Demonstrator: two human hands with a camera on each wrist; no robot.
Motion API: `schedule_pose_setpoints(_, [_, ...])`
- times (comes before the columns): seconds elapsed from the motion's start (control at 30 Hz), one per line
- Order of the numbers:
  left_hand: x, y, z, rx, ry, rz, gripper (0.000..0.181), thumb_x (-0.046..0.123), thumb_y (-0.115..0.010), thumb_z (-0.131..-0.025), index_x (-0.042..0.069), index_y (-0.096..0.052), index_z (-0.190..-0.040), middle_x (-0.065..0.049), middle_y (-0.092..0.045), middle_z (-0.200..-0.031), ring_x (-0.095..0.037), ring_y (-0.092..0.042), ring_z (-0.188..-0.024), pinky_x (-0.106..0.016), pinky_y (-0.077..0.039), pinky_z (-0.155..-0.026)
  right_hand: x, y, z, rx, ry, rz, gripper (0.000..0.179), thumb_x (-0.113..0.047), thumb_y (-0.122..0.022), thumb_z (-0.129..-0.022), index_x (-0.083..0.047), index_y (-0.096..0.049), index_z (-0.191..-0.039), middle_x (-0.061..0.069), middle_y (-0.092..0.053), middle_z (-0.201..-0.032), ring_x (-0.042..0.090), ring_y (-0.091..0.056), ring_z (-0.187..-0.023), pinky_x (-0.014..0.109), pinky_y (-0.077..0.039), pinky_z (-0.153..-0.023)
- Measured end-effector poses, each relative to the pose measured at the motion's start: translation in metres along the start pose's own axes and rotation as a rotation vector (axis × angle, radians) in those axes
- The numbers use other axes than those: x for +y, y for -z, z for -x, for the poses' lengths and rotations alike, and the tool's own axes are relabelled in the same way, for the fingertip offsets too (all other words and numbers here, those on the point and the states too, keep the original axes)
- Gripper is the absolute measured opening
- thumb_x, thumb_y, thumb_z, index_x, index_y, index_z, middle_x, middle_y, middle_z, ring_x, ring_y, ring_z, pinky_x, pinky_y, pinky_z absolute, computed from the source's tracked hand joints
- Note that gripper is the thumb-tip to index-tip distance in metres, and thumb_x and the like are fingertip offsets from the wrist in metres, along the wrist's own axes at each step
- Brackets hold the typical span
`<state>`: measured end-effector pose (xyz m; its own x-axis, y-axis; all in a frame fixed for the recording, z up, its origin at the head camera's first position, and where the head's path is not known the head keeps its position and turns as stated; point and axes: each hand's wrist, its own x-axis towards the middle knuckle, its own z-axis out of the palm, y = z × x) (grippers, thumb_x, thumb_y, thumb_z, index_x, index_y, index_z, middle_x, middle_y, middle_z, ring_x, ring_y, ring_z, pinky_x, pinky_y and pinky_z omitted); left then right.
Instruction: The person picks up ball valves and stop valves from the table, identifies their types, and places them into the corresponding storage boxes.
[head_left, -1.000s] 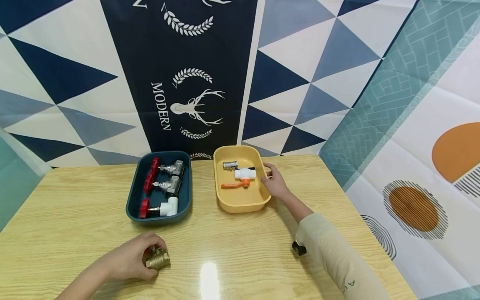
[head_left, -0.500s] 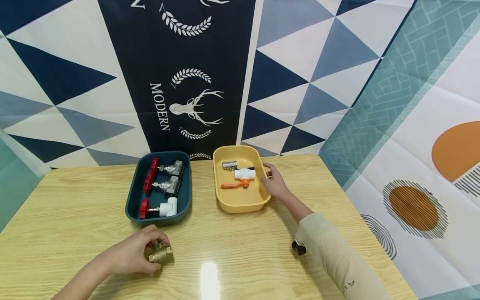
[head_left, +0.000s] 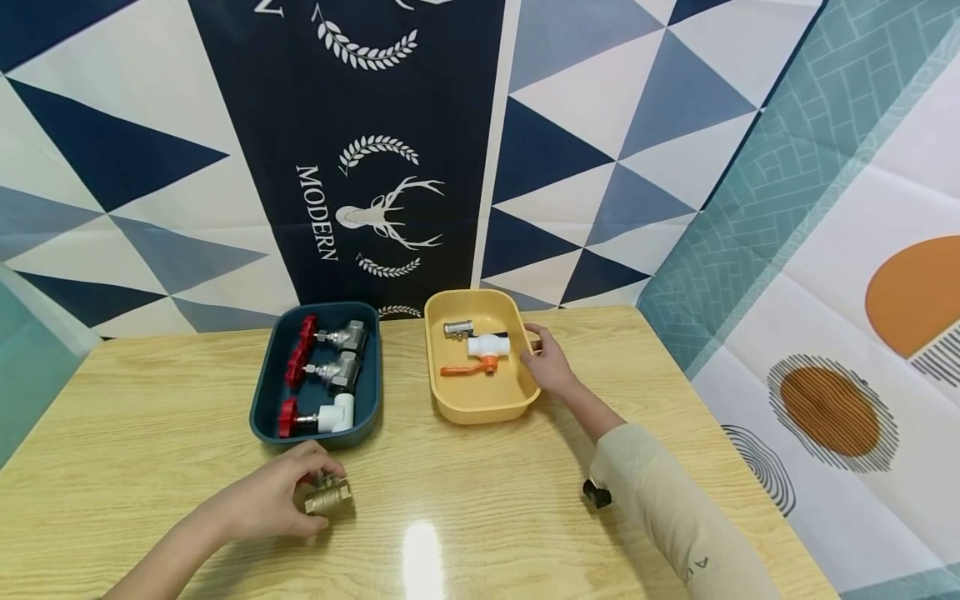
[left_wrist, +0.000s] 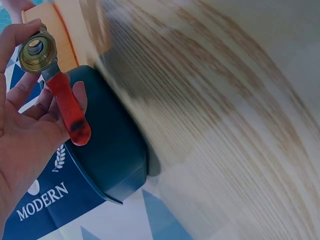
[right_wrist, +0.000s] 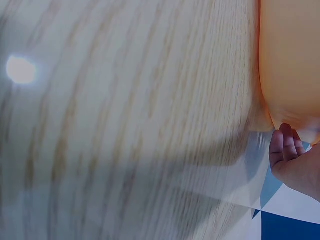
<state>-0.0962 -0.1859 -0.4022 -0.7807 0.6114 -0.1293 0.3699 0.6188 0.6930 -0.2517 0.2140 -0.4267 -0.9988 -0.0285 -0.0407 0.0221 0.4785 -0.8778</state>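
Note:
My left hand (head_left: 270, 498) holds a brass ball valve (head_left: 328, 498) above the table, in front of the blue bin. In the left wrist view the valve's round threaded opening faces the camera, pinched near the fingertips, and its red lever handle (left_wrist: 69, 107) hangs down past the fingers. My right hand (head_left: 552, 363) grips the right wall of the yellow bin (head_left: 483, 414), thumb at the rim and fingers on the outside. Inside that bin lie a white plastic ball valve (head_left: 489, 346) with an orange handle and a small silver valve (head_left: 458, 328).
The blue bin (head_left: 258, 408) left of the yellow one holds several valves with red round handwheels (head_left: 288, 417). Both bins stand at the back of the wooden table (head_left: 480, 500), against a patterned wall covering. A small black object (head_left: 597, 494) shows by the right sleeve.
My left hand has moved slightly forward and to the right with the brass valve, closer to the blue bin. My right hand stays on the yellow bin.

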Motion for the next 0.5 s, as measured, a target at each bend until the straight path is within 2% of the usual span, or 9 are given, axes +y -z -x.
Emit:
schedule_pose_setpoints(0.33, [0.0045,0.0000,-0.0039,0.008,-0.001,-0.018,0.043,0.027,-0.077,-0.075,0.016,-0.060,-0.113,0.004,-0.048,-0.102,-0.004,-0.045,-0.086,-0.020,-0.044,-0.070,-0.0004,0.0006,-0.0002,-0.010,0.007,-0.009,0.055,-0.003,-0.044,-0.092,-0.006,-0.028,-0.145,0.026,-0.050,-0.118,0.028,-0.056,-0.089,0.029,-0.051,-0.069])
schedule_pose_setpoints(0.5, [0.0082,0.0023,-0.0063,0.018,-0.032,-0.015,0.043,0.027,-0.076,-0.076,0.014,-0.060,-0.114,0.003,-0.048,-0.101,-0.004,-0.044,-0.085,-0.022,-0.043,-0.068,-0.0015,0.0009,0.0000,-0.012,0.011,-0.010,0.056,-0.002,-0.044,-0.091,-0.005,-0.028,-0.145,0.027,-0.050,-0.117,0.030,-0.057,-0.089,0.030,-0.052,-0.069])
